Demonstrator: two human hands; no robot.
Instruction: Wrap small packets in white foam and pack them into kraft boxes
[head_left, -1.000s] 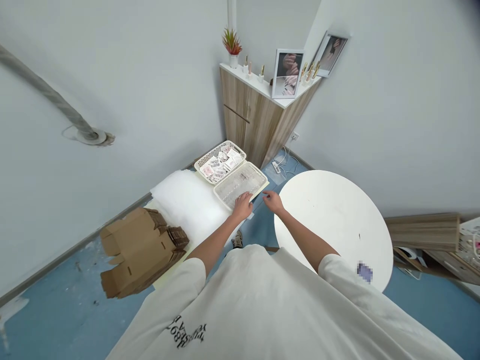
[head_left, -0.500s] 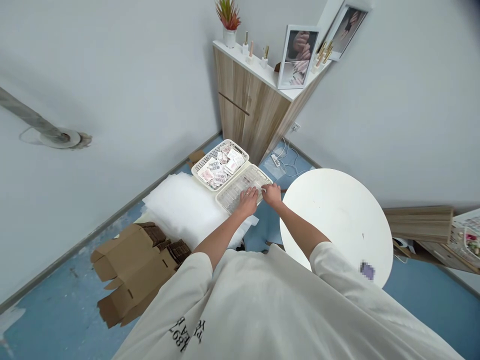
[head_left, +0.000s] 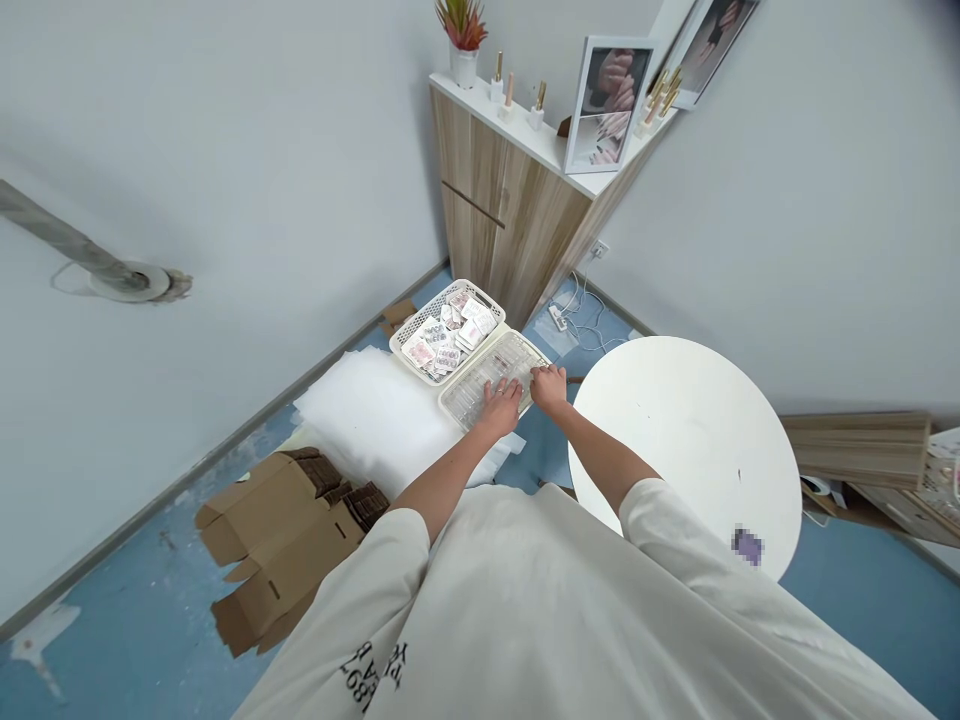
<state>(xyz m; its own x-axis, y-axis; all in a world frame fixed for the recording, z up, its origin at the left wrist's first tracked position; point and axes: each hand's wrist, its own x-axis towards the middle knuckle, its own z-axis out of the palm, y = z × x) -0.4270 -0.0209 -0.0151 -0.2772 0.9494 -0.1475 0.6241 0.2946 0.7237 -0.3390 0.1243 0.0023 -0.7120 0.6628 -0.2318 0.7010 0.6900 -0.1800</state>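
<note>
My left hand (head_left: 501, 405) lies over a white basket (head_left: 445, 407) filled with clear plastic cases (head_left: 480, 380), its fingers spread and resting on the cases. Beside it my right hand (head_left: 549, 388) is closed, fingers curled at the basket's right edge; what they hold, if anything, is hidden. Touching this basket on the far left stands a second white basket (head_left: 401, 350) with perforated sides. Several small printed packets or cards (head_left: 450, 335) with pink and grey patterns are heaped in it.
White padded sheeting (head_left: 367, 410) and flattened cardboard boxes (head_left: 285, 540) lie to the left. A round white table (head_left: 682, 430) stands at right. Behind are a wooden cabinet (head_left: 502, 190) with bottles and frames, and white cables (head_left: 589, 315) on the blue floor.
The view has shifted slightly, so the scene sits a little further right. My right hand has moved slightly away from my left, towards the basket's edge. The left stays on the cases.
</note>
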